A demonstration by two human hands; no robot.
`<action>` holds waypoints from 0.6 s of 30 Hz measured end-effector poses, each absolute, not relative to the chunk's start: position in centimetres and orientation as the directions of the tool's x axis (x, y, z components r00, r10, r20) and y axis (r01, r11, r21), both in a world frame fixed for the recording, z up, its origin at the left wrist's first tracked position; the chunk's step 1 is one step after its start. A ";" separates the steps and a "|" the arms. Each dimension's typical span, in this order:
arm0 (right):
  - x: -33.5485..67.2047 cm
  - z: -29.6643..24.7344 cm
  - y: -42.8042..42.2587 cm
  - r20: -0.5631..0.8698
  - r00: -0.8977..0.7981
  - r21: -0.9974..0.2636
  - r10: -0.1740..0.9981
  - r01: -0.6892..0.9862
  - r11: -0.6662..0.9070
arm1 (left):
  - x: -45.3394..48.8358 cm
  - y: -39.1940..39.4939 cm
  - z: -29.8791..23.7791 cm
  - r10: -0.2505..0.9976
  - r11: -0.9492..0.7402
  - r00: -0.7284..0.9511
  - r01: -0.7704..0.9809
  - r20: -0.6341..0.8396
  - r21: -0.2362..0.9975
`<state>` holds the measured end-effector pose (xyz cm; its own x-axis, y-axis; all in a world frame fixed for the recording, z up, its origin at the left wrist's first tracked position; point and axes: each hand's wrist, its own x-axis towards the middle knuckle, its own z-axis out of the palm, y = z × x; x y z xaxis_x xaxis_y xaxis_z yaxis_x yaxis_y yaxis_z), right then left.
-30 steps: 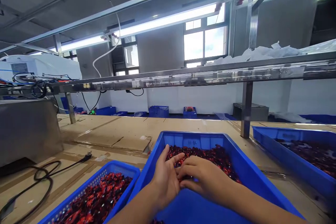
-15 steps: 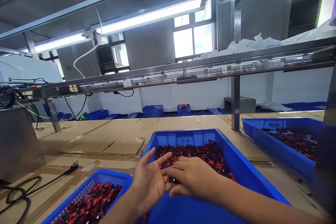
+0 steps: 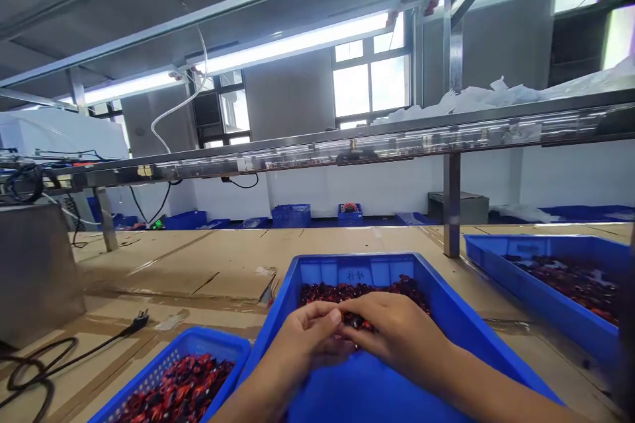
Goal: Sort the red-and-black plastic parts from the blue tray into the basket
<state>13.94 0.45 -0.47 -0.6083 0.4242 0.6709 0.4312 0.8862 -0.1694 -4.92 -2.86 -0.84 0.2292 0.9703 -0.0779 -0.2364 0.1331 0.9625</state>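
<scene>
Blue plastic is filling the foreground of my feed: a big bin (image 3: 357, 393) is sitting on the cardboard-covered counter (image 3: 307, 241), and glossy dark-red pieces (image 3: 320, 293) are lying heaped toward its far end. Over it, I'm seeing the left hand (image 3: 307, 340) holding its fingers curled, and the right hand (image 3: 391, 324) arching beside it, fingertips seeming to touch the left's, thumb and forefinger standing apart. Gripping anything? I'm not able to tell; a dark glint (image 3: 356, 321) in that gap may be lying in the heap behind. Progress? I'm judging it partway: red pieces (image 3: 188, 380) are lying piled in the perforated basket (image 3: 213, 338) to the left, while plenty are sitting loose in the big bin and more in the second bin (image 3: 520, 291). Frame bottom is cutting off the basket, the hands are hiding the heap's middle, and blur is smearing the second bin's contents.
</scene>
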 end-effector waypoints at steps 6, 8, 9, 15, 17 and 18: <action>13.8 -0.6 0.0 0.707 -0.533 -0.166 0.464 0.513 0.842 | -5.0 -2.4 -1.4 0.981 0.046 0.191 -0.045 -0.036 0.998; 13.6 -0.6 -0.2 0.708 -0.513 -0.228 0.485 0.484 0.845 | -4.9 -2.5 -1.3 0.981 0.040 0.193 -0.040 -0.032 0.998; 13.5 -0.5 -0.2 0.709 -0.509 -0.261 0.489 0.455 0.852 | -4.9 -2.5 -1.2 0.981 0.038 0.193 -0.038 -0.030 0.999; 13.5 -0.6 -0.2 0.741 -0.473 -0.362 0.477 0.317 0.877 | -4.5 -2.7 -1.2 0.969 0.120 0.237 -0.178 -0.076 0.977; 13.4 -0.8 0.0 0.763 -0.482 -0.307 0.431 0.316 0.898 | -4.5 -2.4 -1.7 0.963 0.142 0.252 -0.192 -0.091 0.971; 13.3 -1.0 0.1 0.778 -0.496 -0.256 0.385 0.309 0.916 | -4.4 -2.3 -2.0 0.962 0.139 0.259 -0.189 -0.087 0.972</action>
